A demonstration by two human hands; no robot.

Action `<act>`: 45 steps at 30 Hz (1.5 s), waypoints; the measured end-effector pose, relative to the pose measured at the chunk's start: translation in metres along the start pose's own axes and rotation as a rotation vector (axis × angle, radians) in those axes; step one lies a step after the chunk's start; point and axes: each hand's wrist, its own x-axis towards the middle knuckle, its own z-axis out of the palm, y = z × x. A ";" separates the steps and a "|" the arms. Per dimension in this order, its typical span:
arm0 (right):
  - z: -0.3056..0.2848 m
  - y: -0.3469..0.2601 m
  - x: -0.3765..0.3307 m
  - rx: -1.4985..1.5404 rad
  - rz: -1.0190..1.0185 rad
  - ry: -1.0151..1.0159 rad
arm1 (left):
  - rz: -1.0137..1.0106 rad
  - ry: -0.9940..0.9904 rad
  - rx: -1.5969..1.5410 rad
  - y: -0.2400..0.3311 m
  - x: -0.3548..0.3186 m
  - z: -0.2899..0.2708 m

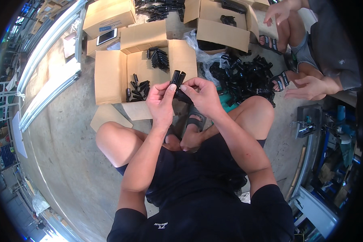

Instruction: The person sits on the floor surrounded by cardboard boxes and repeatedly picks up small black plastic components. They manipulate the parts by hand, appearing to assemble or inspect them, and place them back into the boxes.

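Note:
In front of me, over the near edge of an open cardboard box [109, 76], I hold shiny black tube-shaped parts [178, 77], two of whose ends stand up side by side. My left hand [160, 103] is closed on them with thumb and fingers. My right hand [203, 97] pinches them from the other side; whether the two tubes are joined is hidden by the fingers. Inside the box lie a neat stack of similar black parts [159, 59] and a looser group [139, 88]. To the right spreads a big pile of black parts [246, 74].
Clear plastic film [209, 58] lies between the box and the pile. Another open carton [222, 34] stands farther back. A closed carton [109, 18] and a white tablet-like device [107, 36] are at back left. At right sits a co-worker with sandals, one hand [310, 88] near the pile.

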 end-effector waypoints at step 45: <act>-0.007 0.013 0.024 0.784 0.295 -0.170 | -0.199 0.052 -0.309 -0.001 0.017 -0.019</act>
